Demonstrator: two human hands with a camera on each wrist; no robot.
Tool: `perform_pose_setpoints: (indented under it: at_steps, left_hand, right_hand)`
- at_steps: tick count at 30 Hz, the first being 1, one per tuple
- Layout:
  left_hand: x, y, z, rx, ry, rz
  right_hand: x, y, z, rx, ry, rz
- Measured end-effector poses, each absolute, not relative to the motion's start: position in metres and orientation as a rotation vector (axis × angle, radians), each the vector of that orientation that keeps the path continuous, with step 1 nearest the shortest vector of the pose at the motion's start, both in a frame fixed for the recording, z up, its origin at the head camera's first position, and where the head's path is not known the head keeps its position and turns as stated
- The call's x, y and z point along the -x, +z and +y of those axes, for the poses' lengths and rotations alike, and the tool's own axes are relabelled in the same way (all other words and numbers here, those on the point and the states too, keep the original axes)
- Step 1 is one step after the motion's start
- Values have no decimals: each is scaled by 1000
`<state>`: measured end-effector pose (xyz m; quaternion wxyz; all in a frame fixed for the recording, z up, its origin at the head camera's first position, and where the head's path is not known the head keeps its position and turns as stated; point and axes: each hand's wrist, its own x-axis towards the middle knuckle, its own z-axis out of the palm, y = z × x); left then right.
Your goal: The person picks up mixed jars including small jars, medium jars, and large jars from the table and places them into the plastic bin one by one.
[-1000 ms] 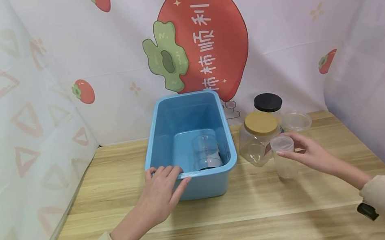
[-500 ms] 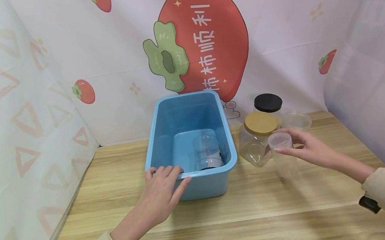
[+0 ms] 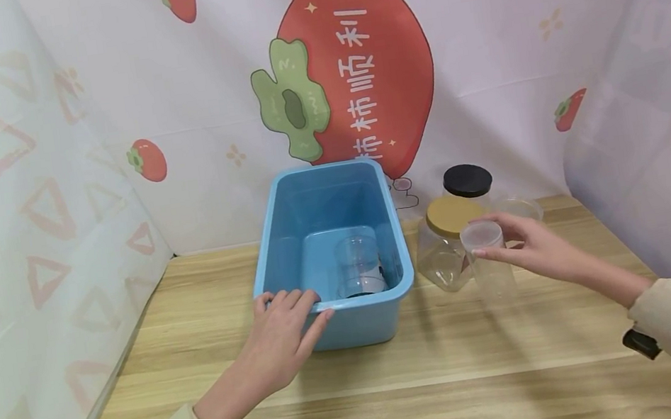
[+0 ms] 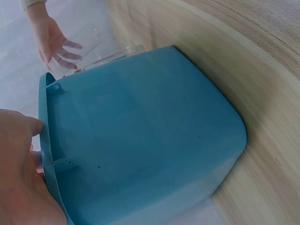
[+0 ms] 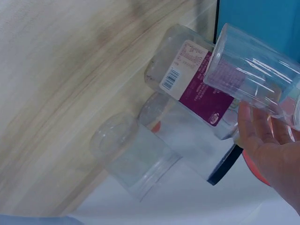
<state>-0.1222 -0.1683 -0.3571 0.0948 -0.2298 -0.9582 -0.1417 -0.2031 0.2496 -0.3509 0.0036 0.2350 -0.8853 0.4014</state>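
My left hand (image 3: 276, 339) holds the near rim of a blue plastic bin (image 3: 352, 325), fingers curled over the edge and thumb along the outside. A clear jar (image 3: 358, 263) lies inside this bin. To the bin's right, my right hand (image 3: 531, 250) grips another clear plastic jar (image 3: 493, 280) near its top, fingers on the far side and thumb in front. The right wrist view shows this held jar (image 5: 253, 70) off the table, in front of a labelled jar (image 5: 192, 79). That labelled jar has a tan lid (image 3: 453, 214) in the head view.
Behind the tan-lidded jar stands a jar with a black lid (image 3: 467, 179). A lidless clear jar (image 5: 136, 154) is beside it on the wooden table (image 3: 363, 406). A patterned cloth (image 3: 215, 176) hangs along the back and both sides.
My right hand has moved slightly left and up, bringing the clear jar off the table and nearer the bin. My left hand stays on the rim.
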Motion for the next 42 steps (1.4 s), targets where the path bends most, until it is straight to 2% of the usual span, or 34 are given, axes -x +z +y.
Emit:
perform_pose_setpoints:
  at_steps: [42]
  left_hand:
    - [123,-357,-168,680,-419,-2851]
  right_hand:
    - [227,-277,199,-870,1275,-2760]
